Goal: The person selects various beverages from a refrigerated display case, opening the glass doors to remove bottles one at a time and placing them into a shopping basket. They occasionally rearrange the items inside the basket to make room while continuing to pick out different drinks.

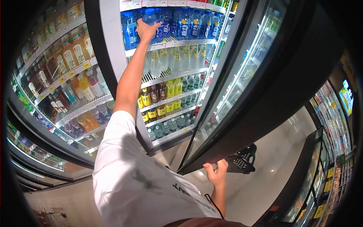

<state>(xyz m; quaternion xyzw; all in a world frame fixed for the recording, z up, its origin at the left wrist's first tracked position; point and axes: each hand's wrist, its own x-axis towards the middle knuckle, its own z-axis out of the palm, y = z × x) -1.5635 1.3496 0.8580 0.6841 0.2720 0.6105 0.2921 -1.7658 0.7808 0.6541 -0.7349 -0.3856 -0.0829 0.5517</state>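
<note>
My left hand (146, 29) reaches into an open drinks fridge, its fingers wrapped round the upper part of a blue drink bottle (149, 17). That bottle is upright and appears raised above the neighbouring blue bottles (184, 27) on the upper shelf. Lower down to the right, my right hand (216, 172) grips the edge of the black-framed glass fridge door (227, 132), thumb to the left. The door stands swung open. Part of the left fingers is hidden behind the bottle.
Shelves of clear bottles (176, 56) and yellow-labelled bottles (170, 87) lie below. On the left is another fridge section (66, 64) stocked with drinks. A black shopping basket (242, 160) is behind the door. At right stand a low display case (302, 189) and stocked shelves (327, 109).
</note>
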